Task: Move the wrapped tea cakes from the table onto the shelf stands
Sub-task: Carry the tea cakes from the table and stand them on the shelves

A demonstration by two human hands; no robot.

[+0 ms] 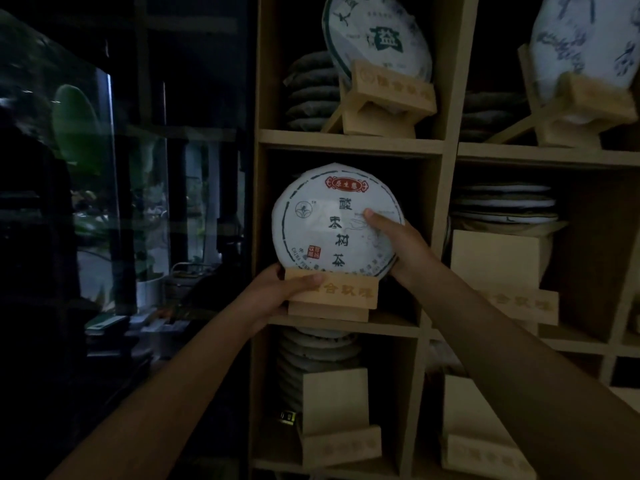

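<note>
A round white-wrapped tea cake (pixel 325 220) with a red label and dark characters stands upright in a wooden stand (pixel 343 294) in the middle-left shelf compartment. My right hand (pixel 398 240) grips the cake's right edge, thumb across its face. My left hand (pixel 280 292) holds the stand's left end, thumb lying over its front lip. Two other wrapped cakes rest on stands in the compartments above, one (pixel 377 36) directly over this one and one (pixel 585 39) at the upper right.
Empty wooden stands sit in the compartment to the right (pixel 502 271) and in the two below (pixel 339 420) (pixel 481 434). Flat stacks of wrapped cakes (pixel 505 206) lie behind the stands. The shelf's wooden divider (pixel 436 220) stands just right of my right hand. Dark glass is at the left.
</note>
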